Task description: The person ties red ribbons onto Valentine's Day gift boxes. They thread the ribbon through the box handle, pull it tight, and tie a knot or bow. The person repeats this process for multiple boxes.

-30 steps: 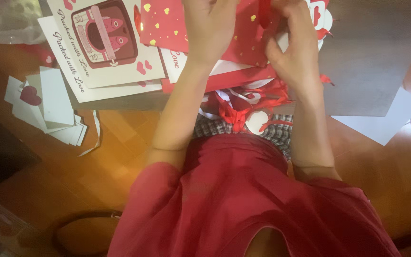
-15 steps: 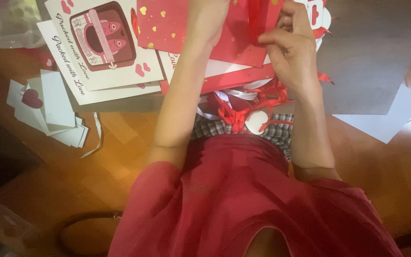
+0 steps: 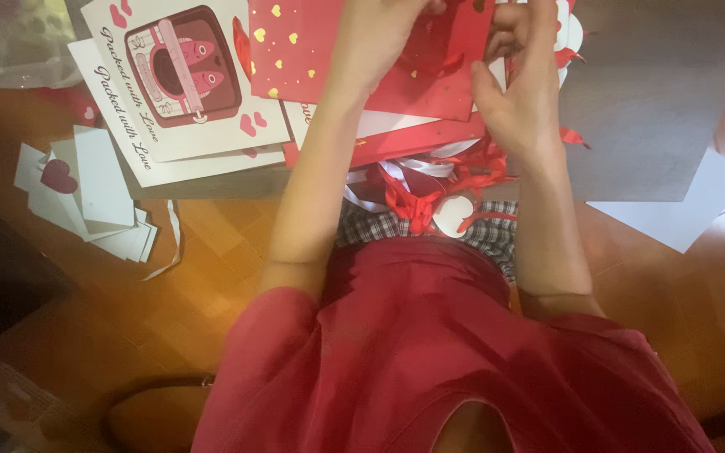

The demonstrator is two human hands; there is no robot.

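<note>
Gripping red paper point(image 3: 430, 71), right hand point(image 3: 522, 92) fingers pinched, left hand point(image 3: 371, 42) fingers cropped, grip unclear

The person is wearing a red short-sleeved top point(image 3: 430, 369) of soft, loosely hanging cloth, its sleeves ending just above the elbows and its neckline showing as a curved opening at the bottom of the view. Below the top's hem, a garment in a small red, white and dark check point(image 3: 379, 225) is showing. Both forearms are bare, with no watch, bracelet or ring to be seen on the left hand point(image 3: 375, 42) or the right hand point(image 3: 518, 101). The fingers point(image 3: 505, 17) are showing short, unpainted nails.
</note>
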